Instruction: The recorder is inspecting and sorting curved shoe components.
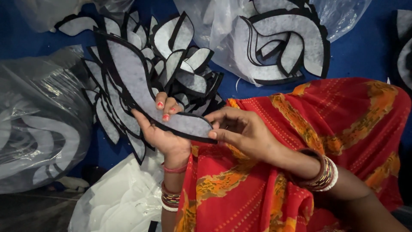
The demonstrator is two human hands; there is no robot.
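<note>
A long curved cut-out piece (pixel 133 81), grey-white on its face with a black edge, runs from upper left to the centre. My left hand (pixel 165 131) holds it from below, fingers curled over its lower part. My right hand (pixel 240 131) pinches the rounded end of the same piece with thumb and fingertips. Both wrists wear bangles. A red and orange patterned cloth (pixel 326 129) covers my lap under the right arm.
A heap of similar grey and black cut-outs (pixel 189 64) lies on the blue surface (pixel 365 51) behind the hands. Clear plastic bags with larger cut-outs sit at the top right (pixel 283 47) and at the left (pixel 38 129). A white bag (pixel 124 197) lies below.
</note>
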